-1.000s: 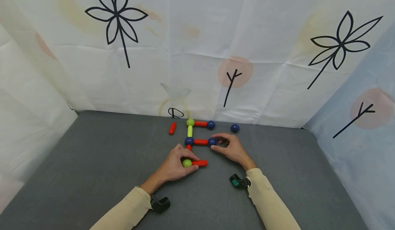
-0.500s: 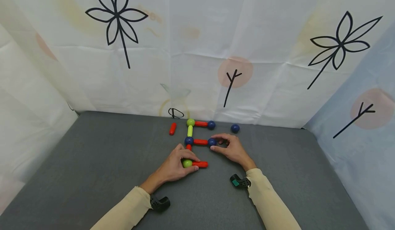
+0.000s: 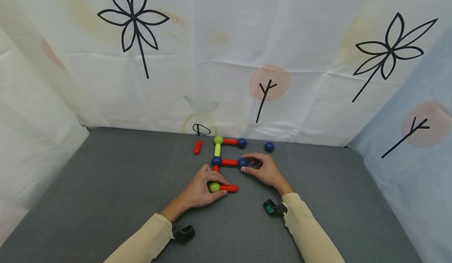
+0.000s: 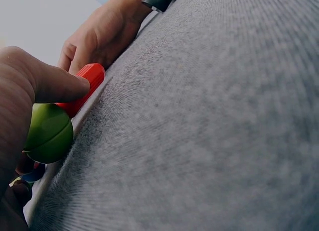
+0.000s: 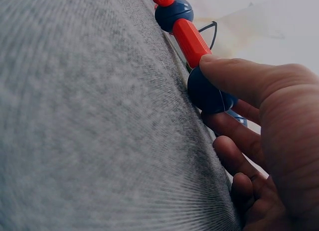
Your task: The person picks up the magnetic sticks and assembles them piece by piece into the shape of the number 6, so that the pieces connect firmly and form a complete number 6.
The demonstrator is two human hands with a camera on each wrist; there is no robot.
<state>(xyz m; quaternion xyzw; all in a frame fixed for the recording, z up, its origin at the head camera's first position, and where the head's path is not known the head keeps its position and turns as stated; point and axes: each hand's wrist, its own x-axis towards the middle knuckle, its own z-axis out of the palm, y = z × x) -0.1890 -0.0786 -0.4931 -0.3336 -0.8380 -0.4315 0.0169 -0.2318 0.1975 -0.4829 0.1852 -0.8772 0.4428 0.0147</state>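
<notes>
Balls and rods of a magnetic-looking building set form an E-like shape on the grey table. My left hand (image 3: pixel 201 187) pinches the front red rod (image 3: pixel 231 188) near the green ball (image 3: pixel 214 187) at its end. In the left wrist view the thumb lies along that rod, beside the green ball. My right hand (image 3: pixel 263 169) holds the blue ball (image 3: pixel 242 162) between thumb and fingers, at the right end of the middle red rod (image 3: pixel 230 162). That rod's left end meets another blue ball (image 3: pixel 216 161). A short red rod (image 3: pixel 216 168) below it is partly hidden by the left hand.
At the back, a green ball (image 3: pixel 218 140), a red rod (image 3: pixel 230 141) and a blue ball (image 3: pixel 241 143) form the top arm, above a yellow-green rod (image 3: pixel 217 150). A loose red rod (image 3: pixel 197 147) and a loose blue ball (image 3: pixel 269 147) lie either side. Printed cloth (image 3: pixel 226 59) hangs behind.
The front red rod has shifted very slightly toward the person with the left hand's fingers on it. The right hand keeps its hold on the blue ball.
</notes>
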